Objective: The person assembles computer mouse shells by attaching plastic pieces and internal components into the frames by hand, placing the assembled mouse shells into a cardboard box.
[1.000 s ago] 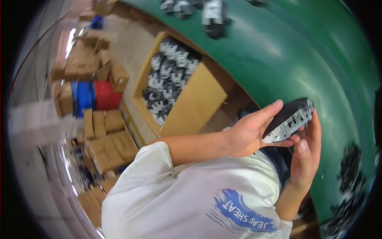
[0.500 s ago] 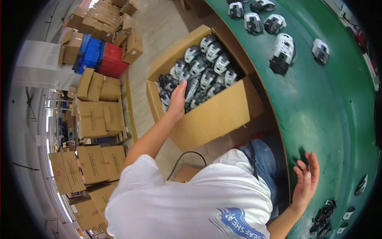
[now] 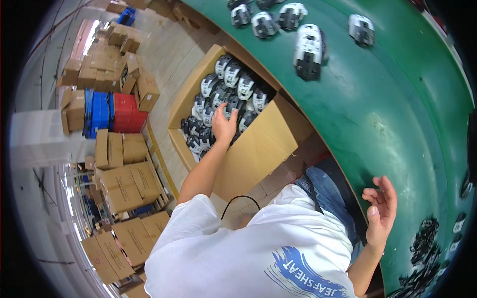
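My left hand [image 3: 224,125] is inside the open cardboard box [image 3: 258,154], over several black-and-white plastic shells [image 3: 232,75] shaped like computer mice. Its thumb and fingers are apart, at the edges of one shell [image 3: 230,105]; no firm grip shows. My right hand [image 3: 381,212] hovers over the near edge of the green worktable [image 3: 367,114]. Its fingers are loosely bent and spread, with nothing between them. Toward the far end of the table lies a larger white-and-black shell [image 3: 308,49], among several smaller ones [image 3: 292,16].
A heap of small black parts [image 3: 425,243] lies on the table at the lower right. Stacked cartons [image 3: 131,184] stand on the left, below blue crates [image 3: 98,111] and a red crate [image 3: 128,113]. A black cable [image 3: 241,197] loops beside the box.
My left hand has gone deeper among the shells, its thumb and fingers now apart around one. My right hand stays open over the table. The whole view has shifted.
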### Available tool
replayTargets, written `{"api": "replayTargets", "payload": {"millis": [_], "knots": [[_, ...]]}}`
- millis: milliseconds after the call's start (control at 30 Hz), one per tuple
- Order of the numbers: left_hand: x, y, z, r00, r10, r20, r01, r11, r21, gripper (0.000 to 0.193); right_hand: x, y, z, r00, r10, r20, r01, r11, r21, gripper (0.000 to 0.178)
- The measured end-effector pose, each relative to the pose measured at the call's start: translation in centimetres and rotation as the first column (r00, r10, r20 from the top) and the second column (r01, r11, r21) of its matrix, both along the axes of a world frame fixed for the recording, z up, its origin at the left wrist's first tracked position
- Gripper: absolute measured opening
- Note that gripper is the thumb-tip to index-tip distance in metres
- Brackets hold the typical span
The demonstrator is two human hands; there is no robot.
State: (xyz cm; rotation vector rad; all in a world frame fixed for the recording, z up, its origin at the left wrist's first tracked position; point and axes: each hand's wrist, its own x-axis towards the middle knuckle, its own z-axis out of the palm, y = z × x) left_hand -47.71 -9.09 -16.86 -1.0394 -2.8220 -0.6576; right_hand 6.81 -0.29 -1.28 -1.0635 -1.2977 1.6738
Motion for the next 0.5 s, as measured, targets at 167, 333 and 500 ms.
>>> {"api": "replayTargets", "payload": {"millis": [167,333,500], "knots": [[-0.2,1.2,1.5,0.979,-0.205,-0.025,0.204,0.978,-0.036,0.062,0.4,-0.1,0.4,0.989,0.015,-0.145,-0.023,0.998,-0.055,0.077],[1.6,3.2,6.6,0.988,-0.152,0.035,0.123,0.898,0.423,0.05,4.4,0.7,2.1,0.967,0.102,0.235,-0.167,0.947,0.274,0.062],[14.2,18.0,16.6,0.749,-0.639,-0.175,0.64,0.63,0.439,0.046,8.6,-1.6,0.0,0.994,-0.102,0.047,0.092,0.98,0.178,0.053]]}}
